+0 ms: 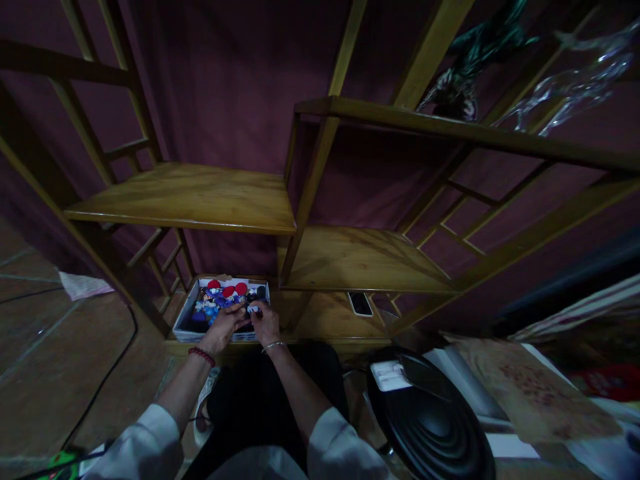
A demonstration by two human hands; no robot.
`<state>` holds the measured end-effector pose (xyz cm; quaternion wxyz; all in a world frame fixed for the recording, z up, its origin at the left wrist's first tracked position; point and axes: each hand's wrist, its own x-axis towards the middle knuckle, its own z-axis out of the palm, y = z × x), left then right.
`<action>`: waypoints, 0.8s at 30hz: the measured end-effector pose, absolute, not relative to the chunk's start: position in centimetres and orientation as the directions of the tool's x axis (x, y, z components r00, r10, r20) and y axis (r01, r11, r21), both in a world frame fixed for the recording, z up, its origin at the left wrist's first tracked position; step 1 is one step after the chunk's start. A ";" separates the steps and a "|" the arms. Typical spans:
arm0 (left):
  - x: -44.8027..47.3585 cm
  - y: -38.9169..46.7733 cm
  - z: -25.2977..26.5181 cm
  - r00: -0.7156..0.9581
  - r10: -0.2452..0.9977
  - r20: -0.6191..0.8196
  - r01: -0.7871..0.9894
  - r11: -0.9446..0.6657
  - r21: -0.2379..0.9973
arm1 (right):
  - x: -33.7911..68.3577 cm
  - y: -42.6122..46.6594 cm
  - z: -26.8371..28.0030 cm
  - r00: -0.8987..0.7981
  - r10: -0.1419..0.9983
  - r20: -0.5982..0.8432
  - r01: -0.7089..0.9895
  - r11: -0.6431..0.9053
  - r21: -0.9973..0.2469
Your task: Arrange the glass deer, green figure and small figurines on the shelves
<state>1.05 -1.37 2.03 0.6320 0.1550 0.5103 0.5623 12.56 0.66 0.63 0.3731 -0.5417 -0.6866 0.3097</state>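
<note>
A white open box (181, 323) stands on the low bottom shelf, filled with small colourful pieces in red, blue, white and black that look like little figures. At the box's front right, both my hands meet over its contents. My left hand (226, 327) is closed, its fingertips on a small black-and-white piece (254, 309). From the other side my right hand (267, 325) pinches the same piece. Its exact kind is too small and dark to make out. Among the box's contents, several round red tops (229, 291) show behind my fingers.
Wooden shelving (200, 197) rises around and above the box. A phone (361, 304) lies on the bottom shelf to the right. A black round stool (435, 420) with a white packet (390, 376) stands at my right, beside cardboard (535, 387). A black cable (113, 370) crosses the floor at left.
</note>
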 end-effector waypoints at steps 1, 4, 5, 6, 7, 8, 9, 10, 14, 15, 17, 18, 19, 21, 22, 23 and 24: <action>1.1 -1.2 1.8 -0.158 0.868 -0.471 -0.552 0.318 0.771 | 12.6 0.7 0.5 -0.136 0.975 0.176 0.517 0.222 -0.827; 1.1 -0.9 1.5 -0.160 0.863 -0.479 -0.553 0.323 0.768 | 12.6 1.0 0.2 -0.138 0.974 0.181 0.518 0.226 -0.825; 1.2 -0.7 1.5 -0.162 0.861 -0.483 -0.554 0.325 0.766 | 12.6 1.0 0.1 -0.138 0.974 0.182 0.513 0.227 -0.828; 1.2 -0.7 1.5 -0.167 0.857 -0.487 -0.554 0.327 0.766 | 12.6 1.1 0.1 -0.136 0.974 0.183 0.506 0.227 -0.832; 1.3 -0.6 1.5 -0.174 0.854 -0.491 -0.553 0.328 0.766 | 12.6 1.2 0.0 -0.133 0.975 0.180 0.501 0.223 -0.837; 1.3 -0.5 1.5 -0.181 0.850 -0.495 -0.552 0.329 0.767 | 12.5 1.3 0.0 -0.130 0.977 0.171 0.498 0.213 -0.840; 1.3 -0.4 1.5 -0.188 0.846 -0.499 -0.549 0.331 0.768 | 12.5 1.4 -0.1 -0.125 0.979 0.159 0.500 0.201 -0.843; 1.4 -0.4 1.5 -0.190 0.842 -0.505 -0.545 0.337 0.768 | 12.4 1.6 -0.2 -0.119 0.982 0.147 0.505 0.188 -0.843; 1.3 -0.3 1.3 -0.178 0.848 -0.500 -0.520 0.350 0.779 | 12.3 2.0 -0.4 -0.092 0.989 0.115 0.536 0.147 -0.831; 1.3 -0.3 1.2 -0.174 0.852 -0.494 -0.517 0.348 0.782 | 12.2 2.0 -0.5 -0.084 0.991 0.109 0.546 0.137 -0.827; 1.3 -0.2 1.1 -0.173 0.857 -0.486 -0.520 0.340 0.783 | 12.1 2.0 -0.5 -0.068 0.992 0.102 0.564 0.123 -0.817; 1.3 -0.3 1.0 -0.174 0.857 -0.484 -0.524 0.336 0.783 | 12.1 1.9 -0.5 -0.061 0.993 0.104 0.572 0.120 -0.811; 1.3 -0.3 1.0 -0.177 0.857 -0.484 -0.526 0.333 0.782 | 12.1 1.9 -0.5 -0.056 0.993 0.108 0.578 0.120 -0.807; 1.3 -0.3 1.0 -0.187 0.855 -0.484 -0.528 0.328 0.783 | 12.1 1.8 -0.4 -0.054 0.991 0.119 0.581 0.129 -0.804; 1.3 -0.3 1.0 -0.192 0.855 -0.481 -0.528 0.323 0.785 | 12.1 1.7 -0.4 -0.060 0.990 0.125 0.577 0.136 -0.805; 1.4 -0.3 1.0 -0.194 0.856 -0.479 -0.528 0.321 0.786 | 12.1 1.7 -0.4 -0.068 0.989 0.129 0.574 0.144 -0.806; 1.4 -0.3 1.0 -0.194 0.857 -0.477 -0.527 0.319 0.788 | 12.1 1.7 -0.4 -0.077 0.988 0.132 0.572 0.152 -0.806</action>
